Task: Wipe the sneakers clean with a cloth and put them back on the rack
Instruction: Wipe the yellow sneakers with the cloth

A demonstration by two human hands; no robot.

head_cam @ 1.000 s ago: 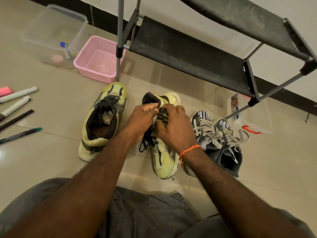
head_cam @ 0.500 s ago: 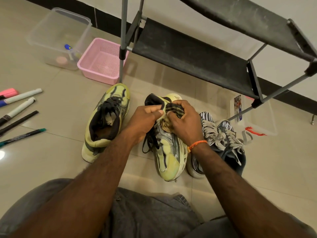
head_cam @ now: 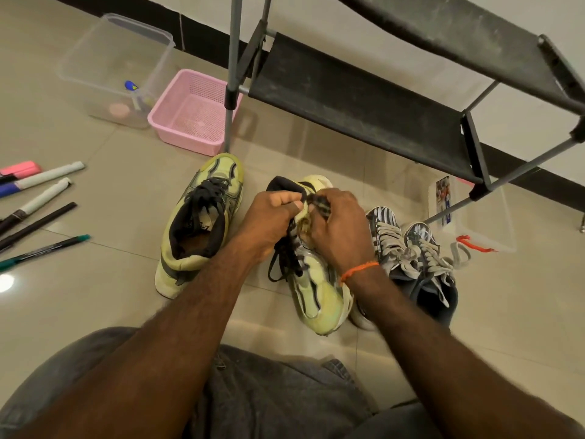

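A yellow-green sneaker [head_cam: 319,289] with black laces stands on the floor in front of me, toe toward me. My left hand [head_cam: 269,220] grips it at the black collar. My right hand [head_cam: 342,232] holds a dark checked cloth [head_cam: 320,206], bunched under the fingers, against the tongue area. Its matching sneaker [head_cam: 202,223] stands to the left, untouched. A zebra-striped pair [head_cam: 411,258] with grey laces sits to the right. The black shoe rack [head_cam: 348,99] stands behind, and its lower shelf holds nothing.
A pink basket [head_cam: 193,112] and a clear tub [head_cam: 110,68] sit at the rack's left leg. Several markers [head_cam: 41,198] lie on the tiles at far left. A clear box [head_cam: 474,217] stands under the rack's right end. My grey-clad knees fill the bottom.
My right hand with the cloth has moved up the sneaker toward its collar, so more of the toe shows. The left hand keeps its grip.
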